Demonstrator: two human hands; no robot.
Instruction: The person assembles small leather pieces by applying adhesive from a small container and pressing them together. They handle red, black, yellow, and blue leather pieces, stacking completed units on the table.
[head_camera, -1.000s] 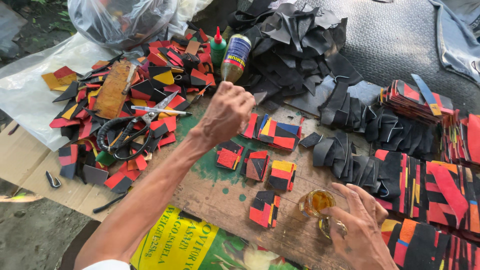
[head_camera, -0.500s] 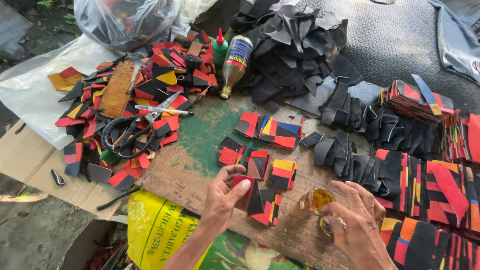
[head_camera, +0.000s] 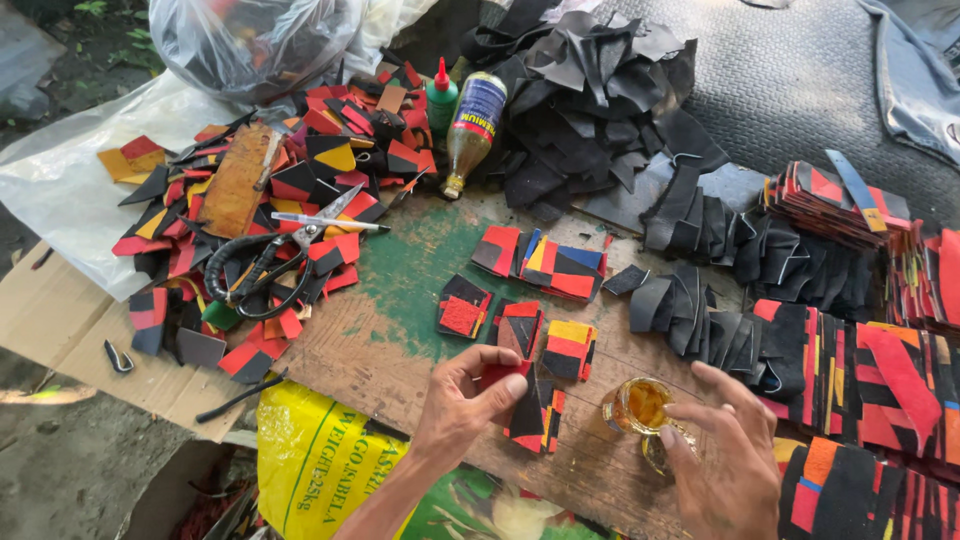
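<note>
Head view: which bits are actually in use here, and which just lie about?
In use:
left hand pinching a red-black patch
right hand by the glue jar

Lying about:
scissors
pen
bottles
black scraps
yellow sack

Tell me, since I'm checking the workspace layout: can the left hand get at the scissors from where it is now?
Probably yes. The left hand pinches a red and black piece near the board's front edge, and the scissors lie uncovered on the scrap pile to its left, nothing standing between them. It would likely need to drop the piece first.
</note>
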